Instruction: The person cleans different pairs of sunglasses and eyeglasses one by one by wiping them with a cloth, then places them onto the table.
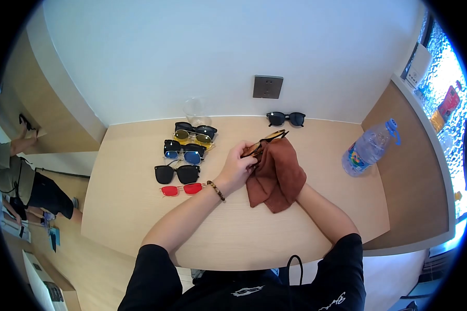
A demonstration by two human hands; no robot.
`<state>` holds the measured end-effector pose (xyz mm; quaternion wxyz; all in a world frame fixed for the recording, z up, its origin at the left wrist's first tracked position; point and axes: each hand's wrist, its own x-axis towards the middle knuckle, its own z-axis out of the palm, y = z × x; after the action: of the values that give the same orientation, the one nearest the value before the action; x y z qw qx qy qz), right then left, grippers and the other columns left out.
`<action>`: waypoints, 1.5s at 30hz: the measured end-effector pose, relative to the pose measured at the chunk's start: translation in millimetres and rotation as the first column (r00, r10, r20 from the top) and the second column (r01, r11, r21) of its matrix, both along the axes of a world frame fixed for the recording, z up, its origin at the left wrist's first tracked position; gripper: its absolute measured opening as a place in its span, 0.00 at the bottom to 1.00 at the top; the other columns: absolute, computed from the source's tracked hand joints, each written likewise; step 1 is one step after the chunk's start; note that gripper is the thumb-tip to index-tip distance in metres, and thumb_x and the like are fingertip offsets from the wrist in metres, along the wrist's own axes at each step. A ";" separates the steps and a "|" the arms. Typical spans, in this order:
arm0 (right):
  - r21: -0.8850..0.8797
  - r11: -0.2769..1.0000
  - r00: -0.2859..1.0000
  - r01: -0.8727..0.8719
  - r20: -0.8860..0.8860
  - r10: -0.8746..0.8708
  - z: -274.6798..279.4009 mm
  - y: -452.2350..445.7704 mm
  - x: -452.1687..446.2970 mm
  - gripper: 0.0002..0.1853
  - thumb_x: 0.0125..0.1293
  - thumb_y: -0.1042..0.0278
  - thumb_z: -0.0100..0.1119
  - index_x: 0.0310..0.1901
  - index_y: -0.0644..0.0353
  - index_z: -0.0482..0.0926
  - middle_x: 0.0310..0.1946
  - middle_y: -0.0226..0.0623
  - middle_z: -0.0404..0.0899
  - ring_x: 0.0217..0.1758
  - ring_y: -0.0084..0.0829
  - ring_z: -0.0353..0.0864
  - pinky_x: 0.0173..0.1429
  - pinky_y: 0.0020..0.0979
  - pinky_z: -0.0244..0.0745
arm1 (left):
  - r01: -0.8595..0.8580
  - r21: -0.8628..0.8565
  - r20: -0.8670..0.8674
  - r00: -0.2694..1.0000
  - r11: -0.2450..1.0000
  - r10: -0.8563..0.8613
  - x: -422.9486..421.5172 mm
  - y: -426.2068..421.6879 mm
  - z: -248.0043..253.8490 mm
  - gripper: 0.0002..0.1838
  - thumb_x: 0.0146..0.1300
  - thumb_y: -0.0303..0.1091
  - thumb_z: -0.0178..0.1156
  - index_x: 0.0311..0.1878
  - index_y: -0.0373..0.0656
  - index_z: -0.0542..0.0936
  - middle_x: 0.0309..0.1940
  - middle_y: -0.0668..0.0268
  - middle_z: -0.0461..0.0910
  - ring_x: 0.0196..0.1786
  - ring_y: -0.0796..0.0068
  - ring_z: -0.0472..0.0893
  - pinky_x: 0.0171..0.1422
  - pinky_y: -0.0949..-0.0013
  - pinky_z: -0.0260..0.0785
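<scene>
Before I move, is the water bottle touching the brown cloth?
Apart. The head view plainly shows a stretch of bare tabletop between the water bottle and the brown cloth.

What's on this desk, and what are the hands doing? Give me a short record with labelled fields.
Left hand: holds tortoiseshell-look glasses
Right hand: hidden behind the reddish-brown cloth
Row at left: several pairs, red-lensed glasses nearest the person
By the wall: dark sunglasses, below a socket
Far right: clear bottle with blue cap
</scene>
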<state>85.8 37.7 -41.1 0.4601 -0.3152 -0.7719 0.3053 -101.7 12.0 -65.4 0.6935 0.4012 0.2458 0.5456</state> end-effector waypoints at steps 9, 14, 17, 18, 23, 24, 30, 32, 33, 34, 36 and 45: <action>-0.338 0.927 0.940 -0.163 -0.340 0.041 6.9 2.4 -18.1 0.06 0.63 0.75 0.59 0.41 0.68 0.79 0.37 0.38 0.83 0.38 0.27 0.81 0.43 0.30 0.78 | -0.303 -0.075 0.038 0.951 0.950 0.307 -1.6 -1.1 21.5 0.22 0.63 0.15 0.52 0.61 0.34 0.74 0.49 0.58 0.81 0.42 0.70 0.84 0.45 0.70 0.78; -0.196 0.960 0.967 -0.202 0.113 0.227 8.3 16.4 -1.1 0.11 0.55 0.78 0.64 0.41 0.68 0.80 0.38 0.40 0.83 0.40 0.29 0.81 0.42 0.31 0.77 | -0.270 -0.187 0.118 0.948 0.944 0.294 -7.1 2.5 24.6 0.26 0.61 0.17 0.50 0.65 0.33 0.73 0.52 0.50 0.80 0.60 0.49 0.83 0.64 0.56 0.78; 0.077 0.991 0.952 -0.109 0.296 0.081 -39.4 42.8 -6.3 0.12 0.57 0.79 0.62 0.44 0.69 0.81 0.41 0.41 0.85 0.42 0.29 0.81 0.43 0.30 0.79 | -0.231 -0.218 0.217 0.936 0.948 0.278 -9.2 2.8 26.3 0.27 0.62 0.20 0.47 0.66 0.32 0.70 0.52 0.45 0.81 0.58 0.45 0.84 0.65 0.52 0.79; 0.035 0.994 0.983 -0.103 0.156 0.097 -56.3 52.7 -8.0 0.13 0.60 0.79 0.60 0.47 0.69 0.81 0.43 0.41 0.86 0.43 0.28 0.82 0.46 0.29 0.80 | -0.232 -0.217 0.218 0.936 0.948 0.278 -11.7 3.1 25.2 0.27 0.62 0.20 0.47 0.66 0.32 0.70 0.52 0.45 0.81 0.58 0.45 0.84 0.65 0.52 0.79; -0.520 0.748 0.858 -0.412 -0.498 0.126 -14.8 19.2 -2.4 0.15 0.69 0.76 0.54 0.55 0.71 0.78 0.51 0.41 0.84 0.50 0.26 0.80 0.55 0.27 0.78 | -0.152 -0.234 0.248 0.946 0.960 0.211 -16.3 3.4 25.5 0.33 0.56 0.27 0.47 0.68 0.31 0.68 0.50 0.43 0.81 0.59 0.42 0.83 0.68 0.48 0.75; -0.549 0.722 0.820 -0.421 -0.570 0.045 -0.3 5.8 -1.8 0.16 0.71 0.75 0.53 0.57 0.72 0.76 0.53 0.41 0.83 0.52 0.25 0.80 0.58 0.26 0.77 | -0.153 -0.235 0.249 0.945 0.960 0.212 -16.3 2.5 27.2 0.33 0.56 0.27 0.47 0.68 0.31 0.68 0.50 0.43 0.81 0.59 0.42 0.83 0.68 0.48 0.75; -0.569 0.676 0.813 -0.469 -0.577 0.078 13.6 -7.3 -1.4 0.13 0.72 0.74 0.56 0.54 0.70 0.78 0.46 0.34 0.81 0.49 0.24 0.78 0.54 0.25 0.77 | -0.123 -0.222 0.252 0.951 0.967 0.179 -17.0 1.9 26.0 0.27 0.60 0.29 0.47 0.63 0.32 0.71 0.44 0.47 0.84 0.56 0.45 0.84 0.66 0.50 0.76; -0.467 0.820 0.921 -0.329 -0.351 0.170 19.6 -8.6 1.0 0.10 0.71 0.75 0.58 0.51 0.69 0.79 0.43 0.31 0.80 0.47 0.22 0.77 0.53 0.24 0.76 | -0.122 -0.291 0.267 0.942 0.949 0.203 -17.7 8.0 18.0 0.16 0.65 0.33 0.50 0.51 0.32 0.76 0.38 0.49 0.83 0.56 0.47 0.83 0.64 0.50 0.74; -0.308 0.927 0.976 -0.214 -0.092 0.195 22.7 -10.0 2.7 0.07 0.70 0.76 0.61 0.47 0.67 0.80 0.40 0.28 0.79 0.46 0.21 0.76 0.53 0.23 0.74 | -0.122 -0.290 0.268 0.942 0.949 0.203 -18.7 10.5 13.8 0.16 0.65 0.33 0.50 0.51 0.32 0.76 0.38 0.49 0.83 0.56 0.47 0.83 0.64 0.50 0.74; -0.309 0.927 0.977 -0.214 -0.092 0.194 32.3 -15.1 1.9 0.07 0.70 0.76 0.61 0.47 0.67 0.80 0.40 0.28 0.79 0.46 0.21 0.76 0.53 0.23 0.74 | -0.113 -0.295 0.288 0.936 0.949 0.201 -19.8 12.1 10.7 0.13 0.67 0.34 0.50 0.47 0.34 0.75 0.35 0.53 0.81 0.52 0.50 0.84 0.62 0.52 0.75; -0.238 0.967 0.992 -0.091 0.063 0.109 52.2 -25.0 -1.5 0.03 0.67 0.80 0.64 0.39 0.64 0.79 0.36 0.26 0.77 0.42 0.18 0.73 0.50 0.22 0.72 | -0.103 -0.301 0.308 0.930 0.948 0.199 -19.7 14.2 6.6 0.11 0.70 0.36 0.51 0.43 0.36 0.75 0.31 0.56 0.80 0.48 0.53 0.84 0.59 0.53 0.75; -0.669 0.389 0.653 -0.633 -0.731 -0.196 39.6 -17.1 0.1 0.07 0.78 0.65 0.49 0.45 0.60 0.71 0.39 0.28 0.71 0.40 0.21 0.69 0.45 0.24 0.70 | -0.143 -0.162 0.013 0.989 0.976 0.147 -17.9 2.6 21.6 0.19 0.73 0.29 0.47 0.64 0.38 0.76 0.19 0.69 0.67 0.14 0.78 0.65 0.20 0.72 0.62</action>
<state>85.9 20.6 -1.6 0.4262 -0.2440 -0.2739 0.8269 -119.6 14.6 -43.8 0.6848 0.3183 0.3088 0.5782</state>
